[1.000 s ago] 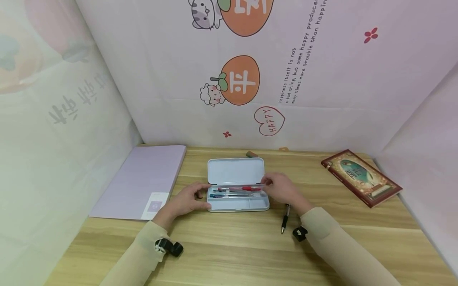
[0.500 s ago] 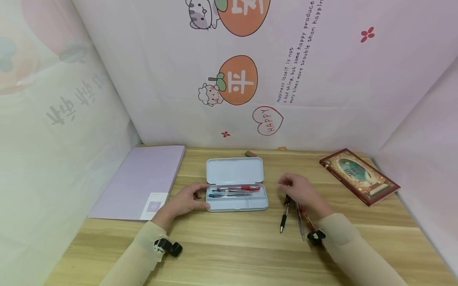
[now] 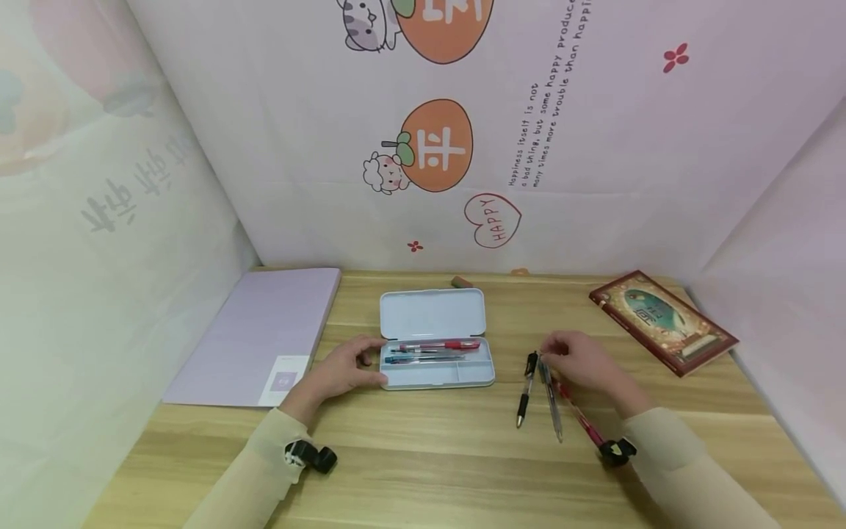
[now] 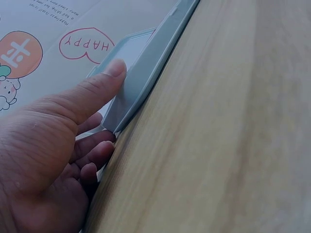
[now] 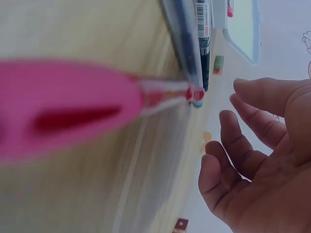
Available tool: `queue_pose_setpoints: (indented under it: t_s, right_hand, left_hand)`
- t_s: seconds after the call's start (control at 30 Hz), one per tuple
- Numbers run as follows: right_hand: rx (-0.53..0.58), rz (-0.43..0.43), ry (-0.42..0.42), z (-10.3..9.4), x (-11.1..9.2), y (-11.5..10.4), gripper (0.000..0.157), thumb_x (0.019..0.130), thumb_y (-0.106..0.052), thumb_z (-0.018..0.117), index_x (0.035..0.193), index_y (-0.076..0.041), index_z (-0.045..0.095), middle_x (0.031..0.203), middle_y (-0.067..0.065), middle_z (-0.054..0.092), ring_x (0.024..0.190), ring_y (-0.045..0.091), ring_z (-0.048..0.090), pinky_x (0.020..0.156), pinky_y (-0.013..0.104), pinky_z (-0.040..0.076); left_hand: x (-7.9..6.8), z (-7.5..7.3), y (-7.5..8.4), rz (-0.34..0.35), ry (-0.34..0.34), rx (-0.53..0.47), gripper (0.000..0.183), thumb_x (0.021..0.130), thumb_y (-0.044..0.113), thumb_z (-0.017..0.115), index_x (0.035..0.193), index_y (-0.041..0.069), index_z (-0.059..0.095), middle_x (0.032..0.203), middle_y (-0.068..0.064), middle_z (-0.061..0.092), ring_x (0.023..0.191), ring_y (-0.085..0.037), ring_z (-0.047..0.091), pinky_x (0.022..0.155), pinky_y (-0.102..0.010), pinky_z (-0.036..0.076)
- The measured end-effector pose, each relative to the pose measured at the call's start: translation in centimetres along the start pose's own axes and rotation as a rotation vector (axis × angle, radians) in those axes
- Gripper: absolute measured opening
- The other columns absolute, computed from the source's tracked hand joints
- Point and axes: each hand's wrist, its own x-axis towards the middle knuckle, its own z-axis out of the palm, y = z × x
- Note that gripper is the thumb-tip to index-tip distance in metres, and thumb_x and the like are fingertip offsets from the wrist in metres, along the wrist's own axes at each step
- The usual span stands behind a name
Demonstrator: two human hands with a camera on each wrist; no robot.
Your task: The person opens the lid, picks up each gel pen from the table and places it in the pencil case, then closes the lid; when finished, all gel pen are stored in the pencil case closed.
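My left hand (image 3: 349, 365) grips the left end of a pale blue pencil case (image 3: 423, 376), its thumb (image 4: 104, 82) against the front wall. The lid stands open at the back. Inside, a red pen (image 3: 456, 344) and a blue-tipped pen (image 3: 403, 360) lie among others in the long compartment. To the right of the case, my right hand (image 3: 581, 361) hovers with loosely bent fingers, holding nothing in the right wrist view. Below its fingers lie a black-grip pen (image 3: 524, 400), a clear grey pen (image 3: 552, 411) and a pinkish-red pen (image 3: 587, 422), partly hidden by the wrist camera.
A lilac folder (image 3: 258, 330) with a white label lies at the left. Behind the case sits a small eraser-like block (image 3: 461, 282). A brown-bordered book (image 3: 663, 319) lies at the back right. Printed fabric walls enclose the wooden table (image 3: 423, 470).
My right hand has moved right, from the case's right end to above the loose pens, uncovering the clear and pinkish-red pens. The left hand has stayed on the case.
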Motion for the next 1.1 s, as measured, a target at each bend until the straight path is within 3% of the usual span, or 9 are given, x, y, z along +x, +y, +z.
queue_pose_setpoints:
  t_s: [0.2, 0.33, 0.5, 0.8, 1.1]
  right_hand:
    - [-0.015, 0.023, -0.023, -0.7, -2.2, 0.5, 0.014, 0.095, -0.019, 0.065, 0.101, -0.006, 0.068, 0.085, 0.001, 0.062, 0.074, 0.017, 0.053, 0.064, 0.035, 0.045]
    - [-0.053, -0.005, -0.017, -1.0, -3.6, 0.5, 0.009, 0.093, -0.017, 0.067, 0.096, -0.008, 0.068, 0.083, -0.001, 0.061, 0.073, 0.015, 0.053, 0.063, 0.034, 0.044]
    - [-0.094, 0.048, -0.058, -1.0, -5.1, 0.7, 0.007, 0.091, -0.018, 0.069, 0.094, -0.011, 0.069, 0.081, -0.003, 0.062, 0.072, 0.014, 0.054, 0.063, 0.034, 0.045]
    - [-0.189, 0.118, -0.094, -0.5, -7.5, 0.9, 0.021, 0.083, -0.025, 0.077, 0.08, -0.015, 0.059, 0.072, -0.004, 0.054, 0.065, 0.015, 0.048, 0.059, 0.034, 0.04]
    - [-0.182, 0.17, -0.086, -0.3, -8.8, 0.9, 0.024, 0.081, -0.029, 0.079, 0.086, -0.012, 0.062, 0.078, -0.003, 0.058, 0.072, 0.015, 0.052, 0.067, 0.037, 0.045]
  left_hand:
    - [0.0, 0.0, 0.0, -0.012, 0.004, 0.006, 0.074, 0.075, 0.045, 0.084, 0.138, 0.017, 0.055, 0.098, -0.001, 0.055, 0.088, -0.019, 0.05, 0.077, -0.037, 0.043]
    - [0.1, 0.0, -0.2, -0.005, 0.006, 0.01, 0.074, 0.076, 0.046, 0.083, 0.138, 0.016, 0.056, 0.098, -0.001, 0.055, 0.088, -0.019, 0.05, 0.077, -0.037, 0.043]
    - [0.0, 0.1, -0.2, -0.003, 0.003, 0.007, 0.074, 0.076, 0.045, 0.083, 0.138, 0.015, 0.056, 0.098, -0.002, 0.055, 0.087, -0.019, 0.05, 0.077, -0.037, 0.043]
    - [0.1, 0.2, -0.3, 0.006, 0.008, -0.001, 0.075, 0.076, 0.045, 0.083, 0.138, 0.015, 0.056, 0.097, -0.001, 0.055, 0.087, -0.019, 0.05, 0.076, -0.037, 0.043]
    - [0.0, -0.1, -0.2, 0.008, -0.001, 0.001, 0.076, 0.076, 0.045, 0.083, 0.139, 0.015, 0.055, 0.097, -0.001, 0.055, 0.087, -0.019, 0.05, 0.076, -0.037, 0.044]
